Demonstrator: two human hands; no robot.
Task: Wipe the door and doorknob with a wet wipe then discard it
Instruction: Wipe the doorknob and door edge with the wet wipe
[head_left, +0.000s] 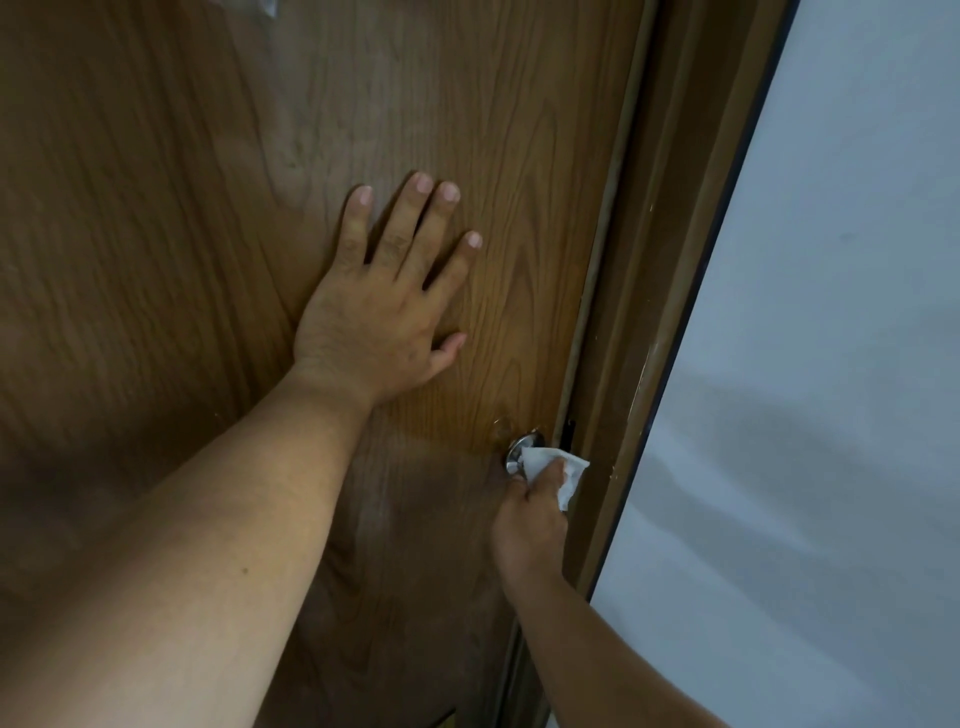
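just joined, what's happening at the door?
A person is cleaning a brown wooden door. The right hand holds a white wet wipe in its grip and presses it over the shiny metal doorknob, beside the door frame. The left hand lies flat, fingers spread, on the panel above the knob, apparently bracing it. The wipe has not been discarded yet.

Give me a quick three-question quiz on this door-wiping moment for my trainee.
1. True or false: the left hand lies flat on the door.
2. What does the right hand hold? A) sponge B) wet wipe C) key
3. Fill in: the wipe is pressed over the ____.

Key: 1 true. 2 B, the wet wipe. 3 doorknob.
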